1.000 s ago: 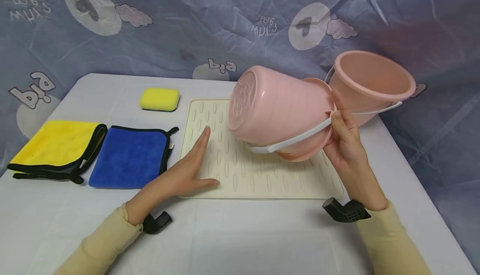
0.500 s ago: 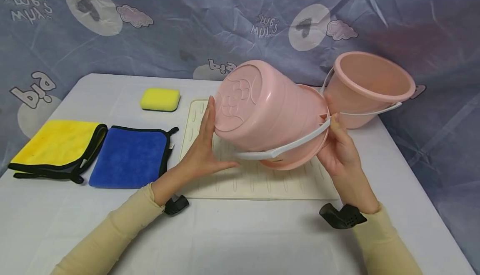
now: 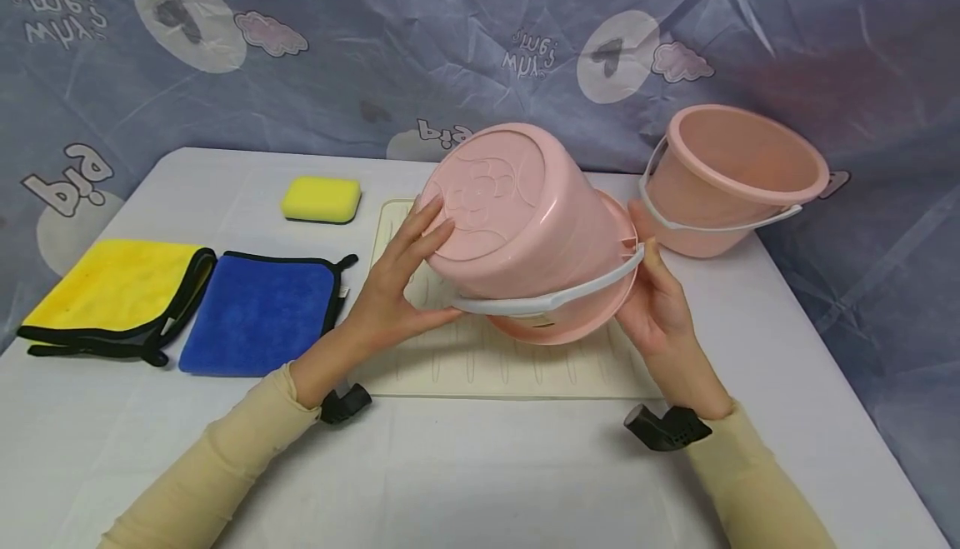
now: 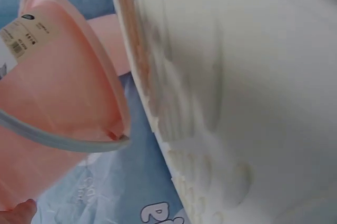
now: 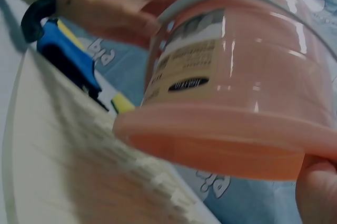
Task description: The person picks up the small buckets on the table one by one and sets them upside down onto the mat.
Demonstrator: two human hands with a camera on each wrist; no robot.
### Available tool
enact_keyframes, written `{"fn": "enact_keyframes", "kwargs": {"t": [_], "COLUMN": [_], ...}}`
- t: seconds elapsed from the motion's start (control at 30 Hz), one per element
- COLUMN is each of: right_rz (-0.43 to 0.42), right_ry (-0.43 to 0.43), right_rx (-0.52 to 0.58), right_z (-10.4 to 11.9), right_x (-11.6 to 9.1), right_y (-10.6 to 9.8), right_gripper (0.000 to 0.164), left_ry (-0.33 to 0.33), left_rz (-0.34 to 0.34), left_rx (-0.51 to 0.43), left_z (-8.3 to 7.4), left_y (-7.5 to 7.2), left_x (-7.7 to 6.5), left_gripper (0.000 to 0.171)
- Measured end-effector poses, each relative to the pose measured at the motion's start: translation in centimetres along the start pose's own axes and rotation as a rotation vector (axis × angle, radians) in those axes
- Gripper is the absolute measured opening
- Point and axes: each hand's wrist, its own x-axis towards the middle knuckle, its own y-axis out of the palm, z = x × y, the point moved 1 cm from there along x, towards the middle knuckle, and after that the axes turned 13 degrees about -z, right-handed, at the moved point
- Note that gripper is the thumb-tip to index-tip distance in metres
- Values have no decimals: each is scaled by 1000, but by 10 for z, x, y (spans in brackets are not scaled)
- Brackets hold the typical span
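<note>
In the head view a pink plastic bucket [image 3: 517,216] is held tipped over above a cream ribbed mat [image 3: 450,366], its embossed base facing up and left. My left hand [image 3: 393,286] grips the base end, fingers over the bottom edge and thumb near the white handle [image 3: 547,299]. At the rim, my right hand [image 3: 660,307] holds the bucket beside the handle's pivot, with some fingers hidden behind the rim. A paper label [image 5: 189,61] shows on the bucket's side in the right wrist view, where the mouth points downward.
A second pink bucket [image 3: 738,174] stands upright at the back right of the white-covered table [image 3: 480,466]. On the left lie folded yellow [image 3: 112,282] and blue cloths [image 3: 258,311], with a yellow sponge [image 3: 321,199] behind them. A printed grey-blue sheet [image 3: 465,49] hangs behind.
My left hand has come over to the bucket and now grips its base. The bucket has turned further upside down, and its rim has shifted left with my right hand, away from the second bucket.
</note>
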Motion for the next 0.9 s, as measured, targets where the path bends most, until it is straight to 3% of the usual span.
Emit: {"fn": "enact_keyframes", "kwargs": {"t": [0.13,0.23,0.33,0.43,0.53,0.6,0.67,0.8,0.9], "right_rz": [9,-18,-79,-70,92,248,415,632,680], "right_ry": [35,27,-74,-284,-581,-759,-884,-970,-979], "right_rx": [-61,-241,-630,-1141,-1574,-1760,-1900,-2039,-2107], "right_z": [0,2,6,11,12,7,0,-19,-29], "right_x": [2,3,4,3,2,1,1,3,7], "right_y": [-12,-20,-22,-17,-2,12,27,48,55], "right_gripper": [41,43,45,49,63,80,94,100,100], "left_ry": [55,59,62,76,83,77,64,48,41], "left_rz": [22,49,81,107,129,149,175,219,230], "left_rx": [3,30,73,113,150,176,198,236,248], "left_z": [-2,-6,-11,-15,-17,-18,-18,-19,-20], "left_y": [-4,-7,-11,-13,-16,-18,-20,-22,-22], "left_x": [9,13,15,18,23,27,29,33,35], "left_gripper": [104,105,106,100,93,91,91,92,92]}}
